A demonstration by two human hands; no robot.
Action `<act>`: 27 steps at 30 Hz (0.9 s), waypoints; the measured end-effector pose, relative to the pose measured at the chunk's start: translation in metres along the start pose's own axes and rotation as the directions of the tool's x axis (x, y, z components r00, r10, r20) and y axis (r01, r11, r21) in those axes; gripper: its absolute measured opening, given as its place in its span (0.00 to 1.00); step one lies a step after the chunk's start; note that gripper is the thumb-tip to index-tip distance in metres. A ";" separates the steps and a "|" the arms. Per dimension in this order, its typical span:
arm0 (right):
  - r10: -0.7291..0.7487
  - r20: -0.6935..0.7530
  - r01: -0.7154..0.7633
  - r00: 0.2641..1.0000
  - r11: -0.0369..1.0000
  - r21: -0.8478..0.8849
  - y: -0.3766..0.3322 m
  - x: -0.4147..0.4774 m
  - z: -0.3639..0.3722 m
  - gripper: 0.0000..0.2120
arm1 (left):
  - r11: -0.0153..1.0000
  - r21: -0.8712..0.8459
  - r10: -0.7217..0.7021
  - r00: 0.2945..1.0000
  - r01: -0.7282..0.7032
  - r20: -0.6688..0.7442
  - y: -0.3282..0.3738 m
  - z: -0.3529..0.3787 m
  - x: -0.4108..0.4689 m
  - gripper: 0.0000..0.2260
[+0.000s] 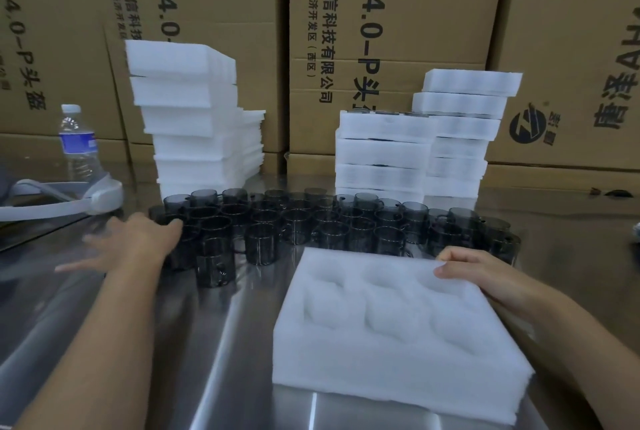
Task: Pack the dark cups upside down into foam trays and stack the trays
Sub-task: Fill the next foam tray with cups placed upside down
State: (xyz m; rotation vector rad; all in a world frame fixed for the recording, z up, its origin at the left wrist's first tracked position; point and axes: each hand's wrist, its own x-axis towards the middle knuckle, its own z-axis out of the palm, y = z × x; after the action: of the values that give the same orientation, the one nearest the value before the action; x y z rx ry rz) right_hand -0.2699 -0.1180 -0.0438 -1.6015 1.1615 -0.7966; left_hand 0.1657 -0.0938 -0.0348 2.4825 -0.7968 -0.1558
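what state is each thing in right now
foam tray: flat on table, pockets empty
dark cups: loose on table
left hand: open, reaching toward the dark cups
right hand: grips the foam tray's far edge
water bottle: upright, cap on

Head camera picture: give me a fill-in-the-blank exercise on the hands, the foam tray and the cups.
The right hand grips a corner of the foam tray, whose pockets are all ____.
The left hand reaches to the ____ end of the dark cups.
The water bottle has a ____ label.
Missing words: empty; left; blue.
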 end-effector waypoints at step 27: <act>0.003 0.061 0.011 0.998 0.974 -0.226 -0.007 0.001 -0.006 0.05 | 0.905 -0.060 0.422 0.906 -0.422 0.002 0.039 0.044 -0.063 0.28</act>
State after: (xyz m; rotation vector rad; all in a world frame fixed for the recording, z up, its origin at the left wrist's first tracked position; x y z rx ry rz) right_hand -0.2732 -0.1202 -0.0351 -1.8026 1.2403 -0.6302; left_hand 0.0830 -0.1048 -0.0557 2.1945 -1.2950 -0.0401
